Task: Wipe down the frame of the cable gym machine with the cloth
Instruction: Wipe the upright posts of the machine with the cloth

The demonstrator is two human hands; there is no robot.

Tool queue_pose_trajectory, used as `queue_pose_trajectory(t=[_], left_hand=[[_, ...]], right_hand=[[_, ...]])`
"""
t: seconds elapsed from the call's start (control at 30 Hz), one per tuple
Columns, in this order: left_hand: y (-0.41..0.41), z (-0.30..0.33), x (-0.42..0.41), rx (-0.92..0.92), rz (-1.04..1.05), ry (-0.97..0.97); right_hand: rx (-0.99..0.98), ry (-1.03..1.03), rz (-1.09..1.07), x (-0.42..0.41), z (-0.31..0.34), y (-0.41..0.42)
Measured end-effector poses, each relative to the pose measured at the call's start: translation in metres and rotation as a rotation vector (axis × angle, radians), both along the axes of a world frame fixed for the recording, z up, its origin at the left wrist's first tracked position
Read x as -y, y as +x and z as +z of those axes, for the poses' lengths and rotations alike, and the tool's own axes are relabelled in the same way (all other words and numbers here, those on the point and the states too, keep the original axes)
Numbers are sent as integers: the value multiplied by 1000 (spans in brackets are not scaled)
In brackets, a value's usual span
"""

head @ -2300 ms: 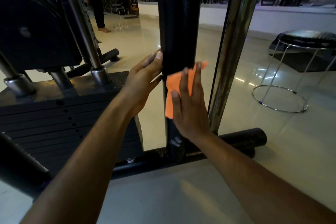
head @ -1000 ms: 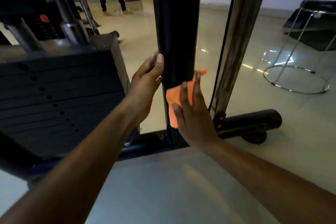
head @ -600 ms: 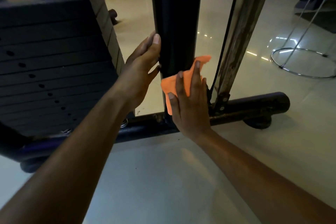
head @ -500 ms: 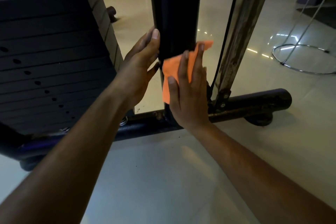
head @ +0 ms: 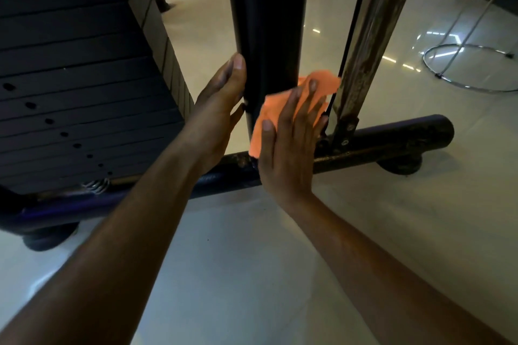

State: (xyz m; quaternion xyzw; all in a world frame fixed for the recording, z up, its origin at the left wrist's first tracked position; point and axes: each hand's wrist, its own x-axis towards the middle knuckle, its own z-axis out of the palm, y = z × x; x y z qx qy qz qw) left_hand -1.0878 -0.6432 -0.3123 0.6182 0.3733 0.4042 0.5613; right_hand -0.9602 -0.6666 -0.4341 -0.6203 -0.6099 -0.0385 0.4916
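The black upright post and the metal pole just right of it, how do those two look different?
The black upright post is thick, matte and dark; the metal pole is slimmer, shiny and rust-spotted. The post stands nearly straight, while the pole appears to lean. The right hand presses the orange cloth flat on the post and the left hand braces its other side; neither hand grips the pole. Both meet the base bar.

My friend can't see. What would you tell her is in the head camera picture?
A right hand presses an orange cloth flat against a black upright post of a gym machine, just above its floor bar. The left hand rests open on the post's other side.
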Motion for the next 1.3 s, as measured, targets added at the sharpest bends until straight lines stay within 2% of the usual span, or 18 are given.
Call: queue_pose_trajectory(t=[0.03,0.1,0.27,0.33,0.5,0.57,0.67,0.73,0.8,0.93,0.97,1.1,1.13,1.23,1.3], left_hand=[[-1,0,0,-7,-8,-1],[-2,-1,-1,-7,-16,-2],[0,-22,1,1,6,-54],[-2,-31,2,-10,-7,-66],[-12,-33,-7,-43,-65,-90],[-14,-33,-9,-52,-73,-86],[-13,-33,-9,-54,-77,-73],[-12,-36,-8,-55,-73,-85],[-14,-41,-8,-46,-75,-114],[-17,-46,-9,-61,-96,-112],[-16,-46,-9,-61,-93,-108],[-17,-53,-8,-44,-68,-113],[-17,-56,-7,-45,-60,-125],[-15,-65,-6,-51,-16,-161],[-14,-66,-5,-48,-4,-157]], right_hand=[[-65,16,-11,-3,9,-6],[-60,30,-33,-5,7,-9],[275,-67,-5,13,-75,16],[223,-84,-26,16,-80,9],[-106,-37,-191,-2,-32,-40],[-46,-10,-222,-6,-39,-35],[210,25,-174,-6,-69,-14],[262,19,-154,-2,-79,-9],[219,-3,-151,1,-71,-16],[-113,27,-136,-7,-41,-34],[-140,25,-133,-7,-41,-32],[125,-98,-78,11,-92,-5],[139,-140,-71,16,-105,1],[15,-204,-107,25,-115,0],[1,-199,-127,25,-111,-7]])
